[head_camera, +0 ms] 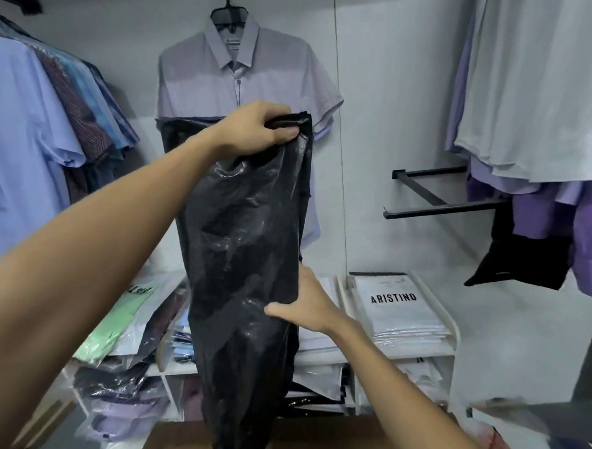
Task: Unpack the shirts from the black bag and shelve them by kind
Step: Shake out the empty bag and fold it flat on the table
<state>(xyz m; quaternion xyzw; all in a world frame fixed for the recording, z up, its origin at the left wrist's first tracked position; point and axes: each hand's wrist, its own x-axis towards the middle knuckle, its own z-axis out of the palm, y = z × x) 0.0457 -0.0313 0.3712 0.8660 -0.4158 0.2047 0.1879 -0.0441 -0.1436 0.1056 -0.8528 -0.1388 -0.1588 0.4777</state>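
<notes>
Right hand [309, 309] lower, fingers straight against side of crumpled glossy black plastic bag [249, 242]; left hand [258, 128] higher, fist gripping bag's bunched top, bag hanging upright mid-air; white shelf unit [452, 330] behind holds stacked plastic-wrapped folded shirts [398, 310]; lilac short-sleeved shirt [240, 73] hangs on far wall

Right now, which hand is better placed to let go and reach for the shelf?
Probably the right hand. It only lies against the black bag's lower side, just above the packaged shirts. The left hand grips the bag's top and carries it, so it should stay.
</notes>
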